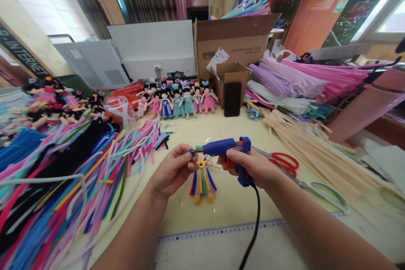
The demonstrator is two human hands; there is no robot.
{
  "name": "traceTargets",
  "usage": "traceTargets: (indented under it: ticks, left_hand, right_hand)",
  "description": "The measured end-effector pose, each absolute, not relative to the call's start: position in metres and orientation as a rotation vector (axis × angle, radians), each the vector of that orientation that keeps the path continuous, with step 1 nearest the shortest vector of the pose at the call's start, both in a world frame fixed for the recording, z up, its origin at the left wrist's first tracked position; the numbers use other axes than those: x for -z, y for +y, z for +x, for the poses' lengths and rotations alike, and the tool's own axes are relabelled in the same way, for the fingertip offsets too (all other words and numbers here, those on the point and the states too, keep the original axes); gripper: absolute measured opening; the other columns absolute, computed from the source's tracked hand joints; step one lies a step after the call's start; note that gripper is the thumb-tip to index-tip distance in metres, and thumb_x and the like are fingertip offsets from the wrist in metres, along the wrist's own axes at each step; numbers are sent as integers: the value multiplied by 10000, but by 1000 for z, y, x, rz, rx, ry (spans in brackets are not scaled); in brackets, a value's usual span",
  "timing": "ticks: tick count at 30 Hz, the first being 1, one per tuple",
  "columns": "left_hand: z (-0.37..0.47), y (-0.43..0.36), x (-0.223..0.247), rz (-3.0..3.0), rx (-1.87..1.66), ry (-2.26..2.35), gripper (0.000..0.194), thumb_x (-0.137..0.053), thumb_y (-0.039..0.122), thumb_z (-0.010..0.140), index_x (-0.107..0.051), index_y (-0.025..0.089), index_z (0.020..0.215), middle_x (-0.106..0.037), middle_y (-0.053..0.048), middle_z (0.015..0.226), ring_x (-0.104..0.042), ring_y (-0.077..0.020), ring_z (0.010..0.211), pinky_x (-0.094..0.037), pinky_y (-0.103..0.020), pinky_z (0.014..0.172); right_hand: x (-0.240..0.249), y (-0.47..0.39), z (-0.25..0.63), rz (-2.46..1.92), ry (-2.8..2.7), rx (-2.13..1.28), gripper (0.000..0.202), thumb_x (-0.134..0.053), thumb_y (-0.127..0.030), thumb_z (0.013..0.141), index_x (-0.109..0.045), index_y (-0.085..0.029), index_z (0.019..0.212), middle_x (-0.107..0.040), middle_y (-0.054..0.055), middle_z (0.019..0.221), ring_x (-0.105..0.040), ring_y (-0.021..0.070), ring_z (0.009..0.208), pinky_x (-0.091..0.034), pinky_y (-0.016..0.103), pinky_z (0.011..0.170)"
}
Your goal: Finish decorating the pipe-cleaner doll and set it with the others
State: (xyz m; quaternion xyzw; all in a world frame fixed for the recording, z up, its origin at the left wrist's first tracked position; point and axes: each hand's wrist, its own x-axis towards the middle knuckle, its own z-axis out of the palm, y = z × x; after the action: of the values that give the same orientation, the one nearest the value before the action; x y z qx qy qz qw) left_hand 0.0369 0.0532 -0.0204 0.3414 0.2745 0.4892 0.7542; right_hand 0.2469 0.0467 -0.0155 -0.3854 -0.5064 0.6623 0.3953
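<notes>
A blue hot glue gun [221, 147] with a black cord is gripped in my right hand [242, 162], its nozzle pointing left. My left hand [177, 166] pinches a small blue piece [192, 152] right at the nozzle tip; its exact kind is too small to tell. Below and between both hands, a pipe-cleaner doll [203, 179] lies on the table, with a skirt of coloured strips and two round tan feet. Its upper part is partly hidden by my hands and the glue gun.
Loose coloured pipe cleaners [104, 173] cover the left side. Finished dolls [180, 99] stand at the back beside a phone [232, 99] and cardboard box [234, 44]. Rightward are red-handled scissors [286, 161], white-handled scissors [329, 194] and beige pipe cleaners [310, 147]. A ruler [221, 231] lies in front.
</notes>
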Motion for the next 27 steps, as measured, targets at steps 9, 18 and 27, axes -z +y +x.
traceTargets:
  ticks: [9,18,27]
  left_hand:
    - [36,52,17,839,-1048,596,236,-861,213,588,-647,137,651,-626,2,572,-491,-39,469,-408,-175,535]
    - [36,52,18,812,-1051,571,257,-861,205,589,-634,149,696,-617,10,554,-494,-44,471,-388,-166,528]
    - [34,54,22,809,-1041,524,249,-849,193,606,-623,148,699,-643,8,575,-495,-34,462,-394,-161,548]
  right_hand:
    - [19,48,247,-948,-1107,-1859,336,-728,-469,655,-677,-140,698,-631,43,668,-513,87,538,-351,182,440]
    - [23,50,247,-951,-1073,-1896,366,-741,-493,641,-678,-134,677,-628,37,626,-492,72,506,-343,167,429]
    - [24,51,247,-917,-1082,-1896,362,-736,-486,654,-657,-133,668,-611,26,604,-481,72,489,-342,171,416]
